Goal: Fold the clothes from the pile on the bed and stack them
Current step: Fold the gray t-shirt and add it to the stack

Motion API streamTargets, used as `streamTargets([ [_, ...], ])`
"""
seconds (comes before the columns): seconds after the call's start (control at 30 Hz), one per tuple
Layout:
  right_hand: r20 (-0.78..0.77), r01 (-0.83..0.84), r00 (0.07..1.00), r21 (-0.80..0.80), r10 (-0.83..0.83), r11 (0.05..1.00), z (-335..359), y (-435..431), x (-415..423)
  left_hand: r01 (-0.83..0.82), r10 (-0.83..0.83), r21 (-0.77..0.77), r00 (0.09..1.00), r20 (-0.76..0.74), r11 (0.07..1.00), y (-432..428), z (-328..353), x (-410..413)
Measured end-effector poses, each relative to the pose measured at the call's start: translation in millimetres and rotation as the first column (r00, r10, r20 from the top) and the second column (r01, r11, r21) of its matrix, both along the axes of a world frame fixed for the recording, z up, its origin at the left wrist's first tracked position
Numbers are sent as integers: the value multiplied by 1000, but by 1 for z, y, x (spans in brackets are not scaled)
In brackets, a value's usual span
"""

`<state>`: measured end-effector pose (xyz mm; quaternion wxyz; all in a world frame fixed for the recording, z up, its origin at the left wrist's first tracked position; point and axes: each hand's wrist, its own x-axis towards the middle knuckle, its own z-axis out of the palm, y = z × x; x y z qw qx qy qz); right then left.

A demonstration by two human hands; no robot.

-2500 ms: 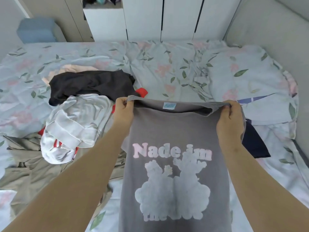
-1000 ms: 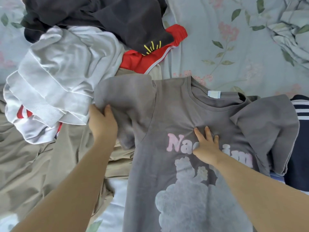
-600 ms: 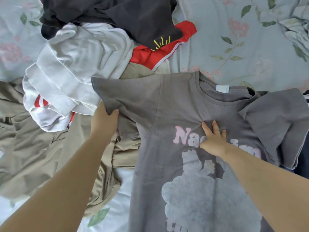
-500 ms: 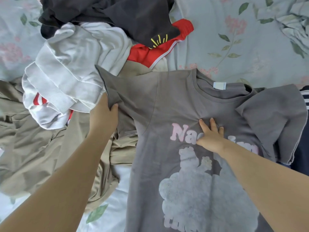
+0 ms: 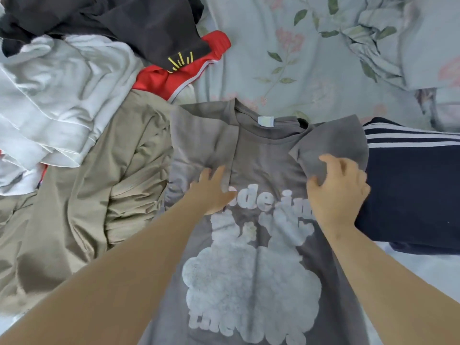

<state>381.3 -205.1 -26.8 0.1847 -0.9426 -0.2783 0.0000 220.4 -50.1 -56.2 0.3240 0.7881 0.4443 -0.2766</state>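
Observation:
A grey T-shirt (image 5: 263,155) with a pale print lies face up on the bed, collar away from me. Its left sleeve is folded inward over the chest, and my left hand (image 5: 211,192) presses flat on that fold with straight fingers. The right sleeve (image 5: 331,143) is also turned in over the shirt. My right hand (image 5: 338,190) grips that sleeve's lower edge between curled fingers and thumb. The clothes pile lies to the left: a white garment (image 5: 62,85), a black garment (image 5: 129,21), a red garment (image 5: 174,75) and a khaki garment (image 5: 99,185).
A navy garment with white stripes (image 5: 413,185) lies right against the shirt's right side. The floral bed sheet (image 5: 273,51) stretches beyond the collar, with a rumpled duvet (image 5: 398,41) at the far right.
The left sleeve has been folded inward onto the chest, and my left hand went with it. My right hand left the chest and took hold of the right sleeve.

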Motion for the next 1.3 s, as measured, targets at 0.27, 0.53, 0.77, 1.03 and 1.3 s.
streamTargets([
  [0.27,-336,370,867,-60,-368,927,0,-25,56,98,-80,94,981,-174,991,-18,-15,4],
  [0.53,-535,685,695,285,-481,671,39,-76,89,29,-1,189,989,-145,982,-62,3,37],
  [0.77,-689,813,503,174,-522,555,39,-105,100,14,9,122,982,-190,992,-77,-5,51],
  [1.03,-495,-37,864,117,91,992,64,-30,40,-508,522,-126,814,253,852,-45,1,46],
  [1.3,-667,-101,741,-229,-81,968,11,-47,12,-653,631,-54,702,330,755,-42,12,54],
])
